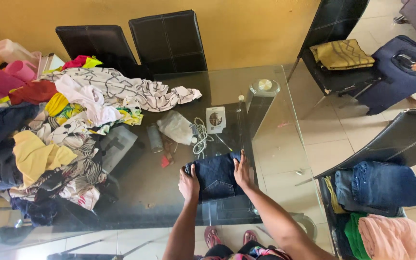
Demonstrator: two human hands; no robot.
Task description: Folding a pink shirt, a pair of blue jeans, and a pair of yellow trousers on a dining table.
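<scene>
Down in the head view, folded jeans [216, 177] lie on the glass tabletop [275, 139] near its front edge. Left hand [188, 184] presses flat on their left side, grip spread; right hand [242, 172] lies flat along their right edge, fingers extended. Beads [200, 136] sit just beyond; a clothes pile [58, 130] fills the left.
</scene>
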